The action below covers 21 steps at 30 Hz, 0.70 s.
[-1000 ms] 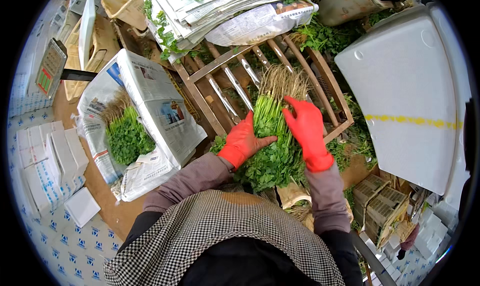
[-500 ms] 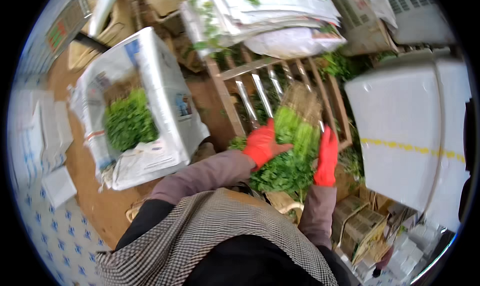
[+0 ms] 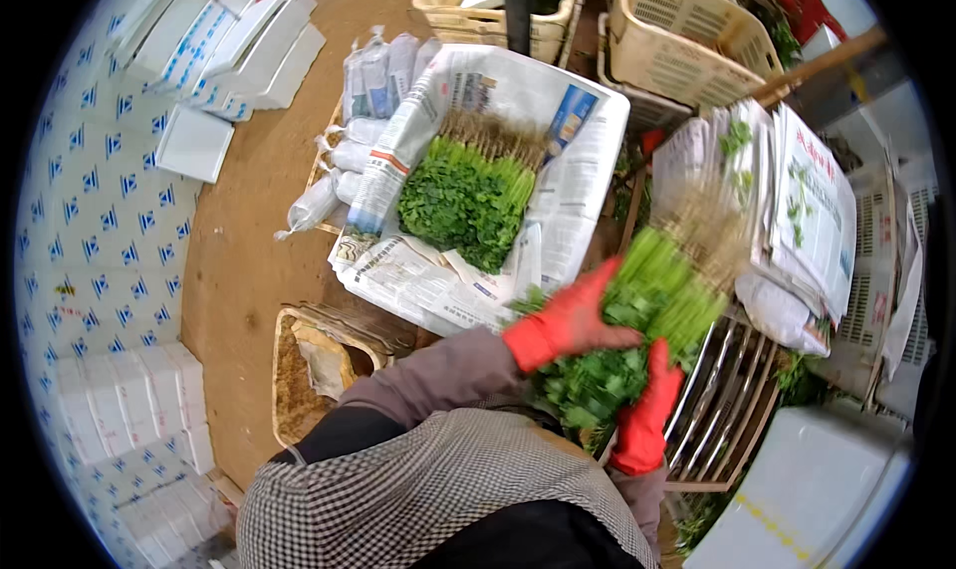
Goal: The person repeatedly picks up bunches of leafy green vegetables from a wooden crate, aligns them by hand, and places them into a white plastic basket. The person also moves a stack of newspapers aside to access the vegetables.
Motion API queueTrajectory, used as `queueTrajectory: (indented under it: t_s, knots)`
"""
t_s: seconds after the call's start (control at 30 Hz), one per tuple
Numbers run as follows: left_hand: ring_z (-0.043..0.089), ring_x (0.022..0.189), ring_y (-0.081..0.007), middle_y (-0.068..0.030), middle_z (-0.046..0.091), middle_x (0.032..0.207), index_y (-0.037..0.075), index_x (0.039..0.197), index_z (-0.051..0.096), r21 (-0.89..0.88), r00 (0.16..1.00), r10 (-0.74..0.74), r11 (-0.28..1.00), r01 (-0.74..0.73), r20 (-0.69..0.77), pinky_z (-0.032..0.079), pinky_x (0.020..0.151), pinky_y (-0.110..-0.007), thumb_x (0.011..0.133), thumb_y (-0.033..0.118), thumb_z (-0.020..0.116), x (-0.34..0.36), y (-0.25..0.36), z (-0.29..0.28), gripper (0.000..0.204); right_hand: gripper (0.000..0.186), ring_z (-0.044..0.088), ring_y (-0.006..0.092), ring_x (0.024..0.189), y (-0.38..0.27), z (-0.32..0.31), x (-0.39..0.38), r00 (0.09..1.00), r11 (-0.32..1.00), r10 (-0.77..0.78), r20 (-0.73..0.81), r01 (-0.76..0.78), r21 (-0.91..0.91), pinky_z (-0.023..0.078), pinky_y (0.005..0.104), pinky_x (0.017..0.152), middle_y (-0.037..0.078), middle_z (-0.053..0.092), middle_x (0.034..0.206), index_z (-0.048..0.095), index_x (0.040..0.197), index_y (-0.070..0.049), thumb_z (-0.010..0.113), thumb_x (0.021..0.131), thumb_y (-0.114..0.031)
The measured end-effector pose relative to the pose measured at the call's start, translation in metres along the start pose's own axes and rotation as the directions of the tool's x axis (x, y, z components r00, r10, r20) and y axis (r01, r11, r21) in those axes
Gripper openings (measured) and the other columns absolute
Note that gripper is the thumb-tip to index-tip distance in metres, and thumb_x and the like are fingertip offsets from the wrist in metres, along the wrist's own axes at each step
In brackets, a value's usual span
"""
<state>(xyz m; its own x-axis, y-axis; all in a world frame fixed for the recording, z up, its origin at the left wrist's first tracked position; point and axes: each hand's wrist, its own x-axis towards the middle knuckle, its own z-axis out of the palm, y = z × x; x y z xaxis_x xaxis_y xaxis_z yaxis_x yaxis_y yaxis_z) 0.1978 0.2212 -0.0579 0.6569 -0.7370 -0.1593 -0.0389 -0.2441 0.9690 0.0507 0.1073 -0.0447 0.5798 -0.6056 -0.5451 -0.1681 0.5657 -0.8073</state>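
A bundle of leafy green stalks with pale brown roots (image 3: 673, 285), blurred by motion, is gripped between my red-gloved hands. My left hand (image 3: 576, 320) is on its left side, fingers wrapped against the stems, and my right hand (image 3: 647, 405) holds it lower on the right, by the leaves. Ahead of my left hand, a newspaper-lined crate (image 3: 573, 206) holds another mass of the same greens (image 3: 458, 206), roots toward the far side. A slatted rack with metal bars (image 3: 722, 400) lies under and right of the bundle.
Newspaper stacks (image 3: 817, 221) stand at the right, above a white foam box (image 3: 777, 499). Plastic crates (image 3: 687, 51) are at the back. Wrapped bags (image 3: 373, 81) lie beside the lined crate. An old basket (image 3: 287, 390) sits lower left; white boxes (image 3: 239, 56) line the left side.
The view has swung left, bringing the lined crate to the middle. Both hands have lifted the bundle off the slatted rack area and turned it toward that crate.
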Motion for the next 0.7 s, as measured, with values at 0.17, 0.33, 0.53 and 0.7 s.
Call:
queueTrajectory:
  t_s: [0.17, 0.33, 0.53, 0.7]
  knots:
    - [0.055, 0.121, -0.0239, -0.0172, 0.056, 0.135, -0.003, 0.145, 0.033, -0.052, 0.966, -0.153, 0.988, 0.146, -0.208, 0.044, 0.102, -0.038, 0.069, 0.036, 0.088, 0.004, -0.048, -0.17, 0.102, 0.051, 0.065, 0.0208, 0.096, 0.055, 0.158, 0.073, 0.925, 0.995, 0.095, 0.369, -0.099, -0.007, 0.054, 0.0357, 0.081, 0.009, 0.064, 0.116, 0.055, 0.128, -0.002, 0.072, 0.088, -0.028]
    - [0.059, 0.111, -0.0304, -0.0207, 0.055, 0.132, -0.005, 0.142, 0.037, 0.505, 0.909, -0.171, 0.786, 0.358, -0.379, 0.047, 0.095, -0.038, 0.067, 0.051, 0.084, 0.052, -0.14, -0.286, 0.105, 0.078, 0.055, 0.0231, 0.116, 0.149, 0.281, 0.146, 0.888, 0.938, -0.326, 0.324, 0.347, -0.008, 0.043, 0.0367, 0.101, 0.014, 0.055, 0.132, 0.036, 0.144, 0.001, 0.078, 0.084, -0.026]
    - [0.045, 0.123, -0.032, -0.0195, 0.037, 0.149, -0.004, 0.143, 0.037, 0.778, 0.823, -0.076, 0.288, 0.559, -0.563, 0.042, 0.094, -0.045, 0.064, 0.057, 0.078, 0.106, -0.265, -0.277, 0.108, 0.096, 0.046, 0.0445, 0.127, 0.235, 0.311, 0.213, 0.958, 0.269, -0.067, 0.28, 0.288, -0.919, 0.037, 0.0458, 0.107, 0.033, 0.044, 0.14, 0.023, 0.149, 0.007, 0.064, 0.086, -0.054]
    - [0.043, 0.125, -0.0345, -0.0188, 0.036, 0.149, -0.001, 0.145, 0.036, 0.732, 0.84, -0.143, 0.429, 0.529, -0.524, 0.039, 0.098, -0.048, 0.072, 0.054, 0.074, 0.103, -0.308, -0.278, 0.099, 0.098, 0.045, 0.0465, 0.127, 0.249, 0.307, 0.226, 0.959, 0.258, 0.018, 0.283, 0.269, -0.928, 0.037, 0.0492, 0.106, 0.032, 0.041, 0.143, 0.018, 0.15, 0.008, 0.06, 0.088, -0.055]
